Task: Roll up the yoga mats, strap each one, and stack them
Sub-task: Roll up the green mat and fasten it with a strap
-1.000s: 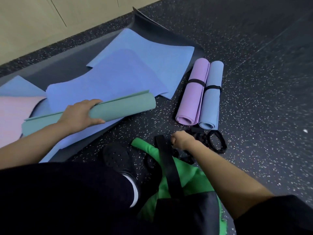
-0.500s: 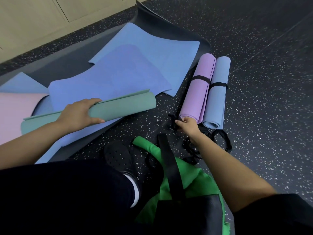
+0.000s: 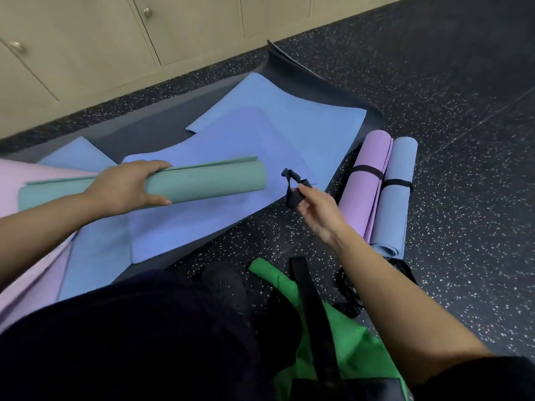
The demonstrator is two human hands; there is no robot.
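Seen from the head, a person is low over a dark speckled floor (image 3: 448,96). The left hand (image 3: 124,188) grips a teal roll (image 3: 208,183), which is a mat rolled into a long tube. The fingers (image 3: 153,164) curl over the top of the roll, and the thumb comes round the near side. The roll lies sideways on a flat blue mat (image 3: 231,146). The loose edge of the roll sticks out along its far side.

The right hand (image 3: 321,211) is up in the air, just right of the end of the teal roll and not touching it. Its thumb and first finger pinch a black strap (image 3: 292,188). The strap is scrunched up and pokes out above the pinch. The other fingers are loosely curled.

On the right, a purple roll (image 3: 366,192) and a blue roll (image 3: 395,212) lie side by side on the floor, touching. Each one has a black band (image 3: 367,170) round it.

More flat mats lie spread out around the teal roll. There is a pale blue mat (image 3: 289,111), a dark mat (image 3: 318,82) under it and a pink mat (image 3: 14,183) at the left.

Close to the person, a green bag (image 3: 347,337) with a black handle lies on the floor. Some loose straps (image 3: 346,287) lie beside it, partly under the right arm. A black shoe (image 3: 228,282) is next to the bag. Cream cupboards (image 3: 86,39) stand along the far side.
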